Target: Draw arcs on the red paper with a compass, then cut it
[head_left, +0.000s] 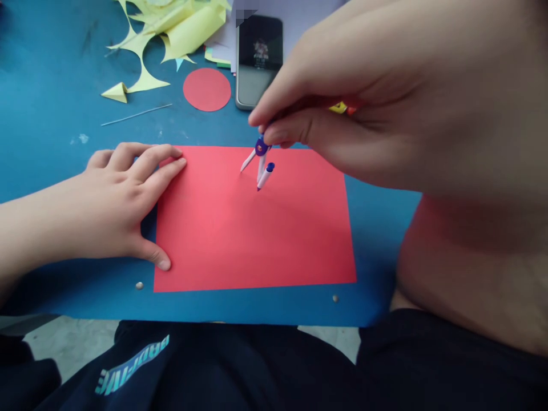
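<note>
A red sheet of paper [257, 234] lies on the blue table near its front edge. My left hand [132, 194] rests at the sheet's left edge, fingers apart, with fingertips on the upper left corner and the thumb lower down. Above the sheet, my right hand [342, 108] pinches the top of a small compass [261, 147] between thumb and fingers. The compass has a purple hinge, white legs slightly spread and a purple-capped pencil holder. Its tips point down at the upper middle of the sheet; whether they touch is hard to tell.
Behind the sheet on the blue table [51, 131] are a red paper circle [206, 89], a phone [259, 63], yellow paper scraps [192, 34] and a thin metal stick [137, 115]. Pale purple paper [299, 20] lies at the back. Metal studs dot the front edge.
</note>
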Demonstrator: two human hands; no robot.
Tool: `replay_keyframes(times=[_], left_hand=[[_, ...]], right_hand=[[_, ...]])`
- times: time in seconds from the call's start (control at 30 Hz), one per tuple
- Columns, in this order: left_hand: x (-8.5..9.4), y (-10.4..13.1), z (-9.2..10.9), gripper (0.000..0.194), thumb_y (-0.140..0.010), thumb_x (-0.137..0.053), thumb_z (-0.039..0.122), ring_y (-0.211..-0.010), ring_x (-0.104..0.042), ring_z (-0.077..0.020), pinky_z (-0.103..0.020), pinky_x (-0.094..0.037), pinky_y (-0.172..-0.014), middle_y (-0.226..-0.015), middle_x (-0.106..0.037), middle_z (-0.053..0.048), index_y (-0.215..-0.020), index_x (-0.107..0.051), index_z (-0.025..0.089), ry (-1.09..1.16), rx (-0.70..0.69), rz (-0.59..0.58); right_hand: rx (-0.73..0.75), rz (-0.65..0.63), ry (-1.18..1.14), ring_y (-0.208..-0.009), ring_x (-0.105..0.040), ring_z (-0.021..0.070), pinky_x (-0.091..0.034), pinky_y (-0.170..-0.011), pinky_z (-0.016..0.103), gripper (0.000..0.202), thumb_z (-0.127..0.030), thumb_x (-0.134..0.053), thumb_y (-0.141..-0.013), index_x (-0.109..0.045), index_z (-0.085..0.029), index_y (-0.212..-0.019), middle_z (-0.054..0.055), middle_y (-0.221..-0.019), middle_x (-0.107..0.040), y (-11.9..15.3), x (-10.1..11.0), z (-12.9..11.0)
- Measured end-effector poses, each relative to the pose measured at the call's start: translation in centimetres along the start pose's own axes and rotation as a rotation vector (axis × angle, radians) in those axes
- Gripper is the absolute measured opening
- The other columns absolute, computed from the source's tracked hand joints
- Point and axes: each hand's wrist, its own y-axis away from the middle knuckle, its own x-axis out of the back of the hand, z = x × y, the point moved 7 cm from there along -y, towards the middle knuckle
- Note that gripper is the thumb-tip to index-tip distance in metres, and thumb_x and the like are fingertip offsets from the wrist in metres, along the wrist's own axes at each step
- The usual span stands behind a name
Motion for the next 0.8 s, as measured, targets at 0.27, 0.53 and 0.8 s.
replay_keyframes(times=[0.27, 0.53, 0.8], left_hand=[[0.0, -0.1, 0.0, 0.154, -0.089, -0.064, 0.11, -0.189, -0.032, -0.075, -0.093, -0.042, -0.147, -0.212, -0.026, -0.021, -0.208, -0.016, 0.024, 0.01, -0.001, -0.004], [0.0, -0.3, 0.2, 0.154, -0.088, -0.063, 0.109, -0.187, -0.034, -0.0757, -0.094, -0.04, -0.147, -0.211, -0.028, -0.022, -0.207, -0.02, 0.021, 0.032, -0.005, 0.013], [0.0, -0.4, 0.3, 0.145, -0.093, -0.065, 0.104, -0.189, -0.031, -0.0745, -0.097, -0.033, -0.149, -0.21, -0.031, -0.021, -0.206, -0.023, 0.024, 0.092, 0.01, 0.008]], right_hand=[[0.036, -0.036, 0.138, -0.114, -0.072, 0.0218, -0.052, -0.102, 0.051, 0.064, -0.027, -0.028, -0.123, -0.092, -0.025, -0.115, -0.003, -0.121, -0.077, -0.6, -0.4, -2.2], [0.059, -0.026, 0.177, -0.115, -0.071, 0.0242, -0.05, -0.101, 0.054, 0.068, -0.024, -0.022, -0.116, -0.09, -0.023, -0.115, -0.001, -0.122, -0.071, -2.7, -1.1, -2.6], [-0.237, -0.116, 0.32, -0.119, -0.072, 0.0372, -0.045, -0.102, 0.061, 0.078, -0.06, -0.03, -0.124, -0.089, -0.01, -0.133, 0.009, -0.12, -0.073, -2.7, -1.4, 0.3]])
